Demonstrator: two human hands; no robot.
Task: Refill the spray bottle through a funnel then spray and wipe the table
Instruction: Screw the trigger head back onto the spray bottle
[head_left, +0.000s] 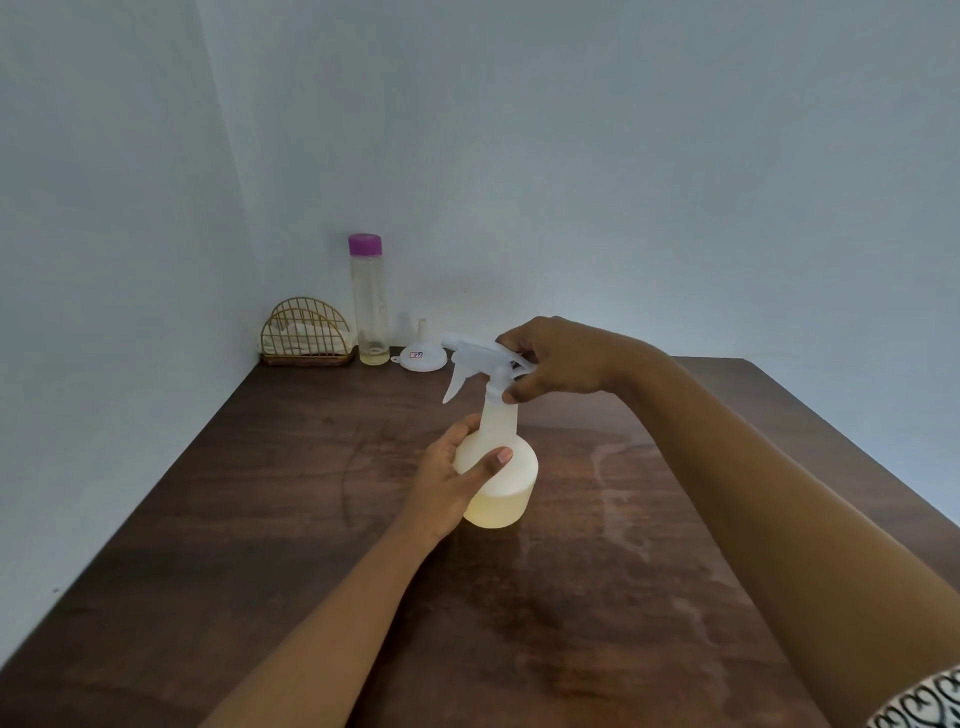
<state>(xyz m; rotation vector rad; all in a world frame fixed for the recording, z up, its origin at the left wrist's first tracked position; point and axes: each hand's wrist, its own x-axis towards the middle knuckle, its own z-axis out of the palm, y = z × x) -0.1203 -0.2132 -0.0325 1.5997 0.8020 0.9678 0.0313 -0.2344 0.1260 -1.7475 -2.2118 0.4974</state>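
Far left corner of dark wooden bench (260, 493): gold wire holder (291, 318) with white cloth, tall clear bottle with purple cap (370, 306), small white plastic funnel (422, 356) mouth-down. Mid-bench: left hand (452, 478) wraps the round body of translucent white plastic spray bottle (506, 467), upright, pale yellow liquid in its lower part. Right hand (558, 358) pinches its white trigger head (478, 358).

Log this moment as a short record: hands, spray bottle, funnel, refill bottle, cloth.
left hand: grips spray bottle body
right hand: grips trigger head at the neck
spray bottle: upright, pale yellow liquid in lower part
funnel: spout up, at back of table, beside purple-capped bottle
purple-capped bottle: upright, nearly empty
cloth: in wire holder, back left corner
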